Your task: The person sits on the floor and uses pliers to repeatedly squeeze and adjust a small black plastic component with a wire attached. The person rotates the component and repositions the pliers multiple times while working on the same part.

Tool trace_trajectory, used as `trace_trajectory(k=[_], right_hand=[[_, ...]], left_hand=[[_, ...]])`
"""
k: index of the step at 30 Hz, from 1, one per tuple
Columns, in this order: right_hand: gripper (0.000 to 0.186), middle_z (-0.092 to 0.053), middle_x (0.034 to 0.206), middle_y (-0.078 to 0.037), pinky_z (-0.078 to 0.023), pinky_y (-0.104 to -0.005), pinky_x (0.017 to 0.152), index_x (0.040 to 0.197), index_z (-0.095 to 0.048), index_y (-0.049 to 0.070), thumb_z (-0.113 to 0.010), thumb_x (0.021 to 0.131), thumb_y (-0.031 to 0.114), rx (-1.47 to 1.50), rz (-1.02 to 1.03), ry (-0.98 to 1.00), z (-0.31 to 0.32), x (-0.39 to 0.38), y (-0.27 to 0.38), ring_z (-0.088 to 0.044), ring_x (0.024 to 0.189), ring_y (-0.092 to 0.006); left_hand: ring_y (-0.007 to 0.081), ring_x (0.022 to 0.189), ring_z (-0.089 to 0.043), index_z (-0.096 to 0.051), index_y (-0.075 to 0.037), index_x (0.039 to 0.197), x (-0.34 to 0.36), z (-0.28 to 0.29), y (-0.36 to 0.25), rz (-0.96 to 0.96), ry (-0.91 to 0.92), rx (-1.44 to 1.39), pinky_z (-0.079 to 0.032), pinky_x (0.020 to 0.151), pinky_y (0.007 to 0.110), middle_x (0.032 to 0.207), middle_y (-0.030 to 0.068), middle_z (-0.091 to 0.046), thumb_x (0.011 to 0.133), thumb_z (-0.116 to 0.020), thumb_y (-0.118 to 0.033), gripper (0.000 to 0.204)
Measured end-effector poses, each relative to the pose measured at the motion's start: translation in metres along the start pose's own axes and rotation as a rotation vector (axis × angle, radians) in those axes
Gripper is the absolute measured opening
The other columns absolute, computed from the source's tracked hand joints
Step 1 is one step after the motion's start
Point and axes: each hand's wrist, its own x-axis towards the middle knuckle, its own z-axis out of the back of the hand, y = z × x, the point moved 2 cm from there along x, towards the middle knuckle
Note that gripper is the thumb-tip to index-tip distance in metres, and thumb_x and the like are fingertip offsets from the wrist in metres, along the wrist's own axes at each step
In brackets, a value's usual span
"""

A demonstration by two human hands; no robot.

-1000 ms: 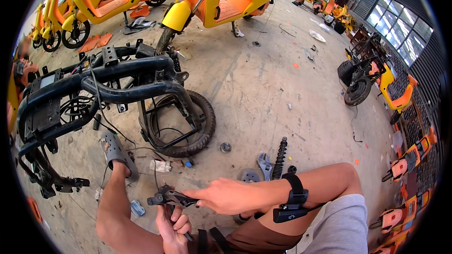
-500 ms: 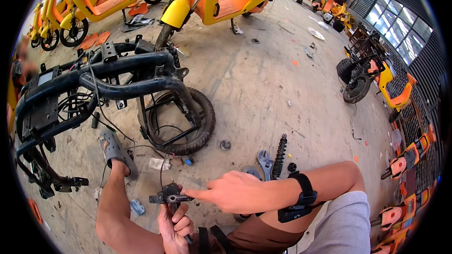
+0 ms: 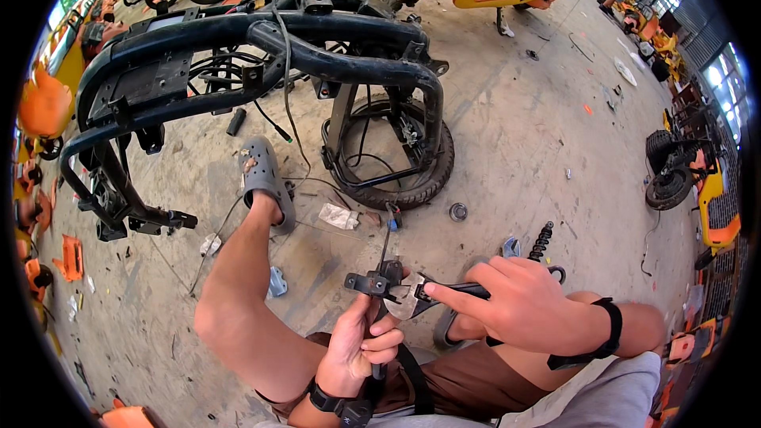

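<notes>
Left fingers [image 3: 384, 342] clasp 1 black lever fitting [image 3: 368, 284]; right fingers [image 3: 458, 299] grip a tool [image 3: 407, 298], probably pliers, beside it.

The concrete floor [image 3: 507, 158] supported the following items: a black coil-spring shock absorber [image 3: 541, 242], a round metal part [image 3: 458, 212], a crumpled white sheet [image 3: 338, 215] and an orange panel [image 3: 71, 258]. A black tyre [image 3: 445, 165] rested near the round metal part.
</notes>
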Motion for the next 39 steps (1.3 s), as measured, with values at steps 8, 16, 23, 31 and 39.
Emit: trace_trajectory(k=[8,16,23,31,39], right_hand=[[0.044,-0.059,0.075,-0.007,-0.045,-0.029,0.043,0.146,-0.04,0.007,-0.045,0.103,0.017,1.275,-0.754,0.639,0.005,-0.015,0.006,-0.054,0.047,-0.0138],[0.045,-0.057,0.07,-0.003,-0.043,-0.0246,0.041,0.147,-0.038,0.01,-0.043,0.104,0.02,1.393,-0.814,0.568,-0.019,-0.009,0.007,-0.05,0.046,-0.0087],[0.042,-0.06,0.072,-0.005,-0.045,-0.0266,0.04,0.142,-0.042,0.006,-0.042,0.104,0.021,1.454,-0.818,0.661,-0.025,0.007,-0.003,-0.054,0.045,-0.0112],[0.036,-0.057,0.068,-0.005,-0.044,-0.0276,0.034,0.13,-0.048,-0.001,-0.043,0.103,0.022,1.578,-0.672,0.565,-0.017,0.0,-0.02,-0.051,0.041,-0.0107],[0.029,-0.055,0.069,-0.004,-0.043,-0.0271,0.035,0.123,-0.05,0.005,-0.038,0.104,0.024,1.602,-0.596,0.58,-0.022,-0.012,-0.034,-0.048,0.04,-0.01]], left_hand=[[0.0064,0.045,-0.024,-0.025,-0.02,0.151,0.002,-0.002,-0.005,-0.08,-0.012,0.126,-0.021,0.038,0.018,0.07,0.0008,-0.036,0.103,-0.037,-0.047,0.056],[0.0059,0.042,-0.023,-0.026,-0.021,0.151,0.01,-0.002,-0.01,-0.071,-0.084,0.236,-0.019,0.036,0.019,0.065,0.0005,-0.034,0.104,-0.035,-0.048,0.055],[0.0069,0.043,-0.023,-0.028,-0.026,0.15,0.014,0.005,-0.016,-0.054,-0.202,0.325,-0.02,0.037,0.019,0.063,0.0004,-0.036,0.103,-0.035,-0.048,0.052],[0.0066,0.044,-0.027,-0.035,-0.029,0.145,0.017,0.033,-0.025,-0.092,-0.194,0.267,-0.023,0.037,0.018,0.064,-0.0011,-0.036,0.097,-0.047,-0.052,0.054],[0.0097,0.042,-0.026,-0.048,-0.013,0.084,0.031,-0.007,-0.001,-0.333,-0.675,0.431,-0.017,0.034,0.021,0.06,-0.0002,-0.037,0.101,-0.046,-0.044,0.036]])
